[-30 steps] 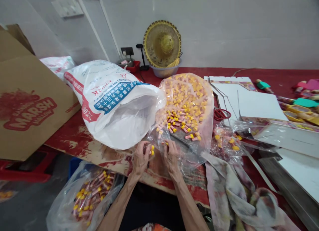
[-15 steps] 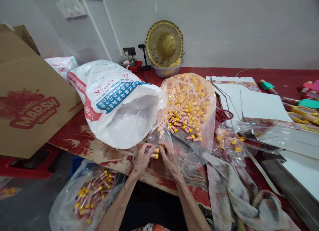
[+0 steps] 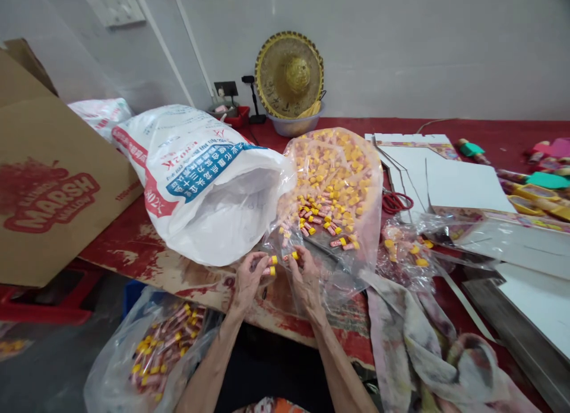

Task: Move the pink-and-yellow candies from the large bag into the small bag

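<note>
My left hand [image 3: 247, 282] is closed on two small pink-patterned tubes with yellow caps [image 3: 269, 271], one above the other, caps pointing right. Between the thumb and fingers of my right hand [image 3: 308, 281] is another yellow-capped tube [image 3: 291, 256]. Both hands are over the table's front part, a short gap apart. Just beyond them lies a clear plastic bag [image 3: 345, 276], its mouth towards me. Many like tubes [image 3: 332, 227] fill it or lie loose at its opening. A large white printed sack [image 3: 222, 235] gapes open left of it.
Below the table edge at left, a clear bag [image 3: 104, 359] holds more tubes. A cardboard carton [image 3: 57, 139] stands far left. On the right are a cloth [image 3: 401, 318], red-handled scissors [image 3: 396, 202], crumpled plastic [image 3: 403, 258] and white card sheets [image 3: 463, 181]. A straw hat [image 3: 289, 74] leans behind.
My hands have moved slightly apart, the left one leftward. The tube in my right hand now shows more fully. The whole view has shifted a little.
</note>
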A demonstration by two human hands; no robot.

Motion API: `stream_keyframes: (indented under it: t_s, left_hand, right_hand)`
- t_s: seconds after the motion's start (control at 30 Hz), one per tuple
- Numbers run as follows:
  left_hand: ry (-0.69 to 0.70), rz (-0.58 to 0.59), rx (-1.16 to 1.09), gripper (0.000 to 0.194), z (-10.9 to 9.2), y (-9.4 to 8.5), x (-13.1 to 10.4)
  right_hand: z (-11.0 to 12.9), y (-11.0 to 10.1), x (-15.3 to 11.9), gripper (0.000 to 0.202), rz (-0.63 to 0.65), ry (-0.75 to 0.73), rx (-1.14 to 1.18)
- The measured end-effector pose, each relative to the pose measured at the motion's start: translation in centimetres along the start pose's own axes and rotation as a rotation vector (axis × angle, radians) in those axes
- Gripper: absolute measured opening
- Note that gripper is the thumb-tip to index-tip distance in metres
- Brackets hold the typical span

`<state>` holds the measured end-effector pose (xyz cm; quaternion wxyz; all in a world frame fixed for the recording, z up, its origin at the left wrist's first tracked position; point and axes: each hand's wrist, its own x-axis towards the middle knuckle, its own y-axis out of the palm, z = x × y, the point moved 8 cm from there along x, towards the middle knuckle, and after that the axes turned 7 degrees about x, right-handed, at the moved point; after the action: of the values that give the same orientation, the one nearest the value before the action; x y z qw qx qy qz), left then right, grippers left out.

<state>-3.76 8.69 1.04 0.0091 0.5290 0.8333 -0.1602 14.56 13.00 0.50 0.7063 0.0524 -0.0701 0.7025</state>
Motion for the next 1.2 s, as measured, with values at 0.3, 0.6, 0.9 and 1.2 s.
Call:
stream_keyframes:
  t_s: [0.3,0.6,0.9,1.2]
  left_hand:
    - [0.090,-0.057,0.136,0.046,-0.5,0.0,0.0]
    - [0.198,-0.013,0.199,0.032,-2.2,0.4,-0.3]
    - [0.106,0.022,0.160,0.037,-0.5,0.7,-0.9]
    - [0.154,0.028,0.181,0.036,-0.8,0.7,-0.9]
  right_hand:
    - [-0.3,0.0,-0.1,0.030,-0.032,-0.053,-0.071]
    - [0.7,-1.0,0.2,0.030,-0.089,-0.063,-0.094]
    - [0.0,1.0,-0.4,0.029,0.016,-0.146,-0.127]
    - [0.3,-0.1,-0.2,0.030,-0.045,-0.240,-0.216]
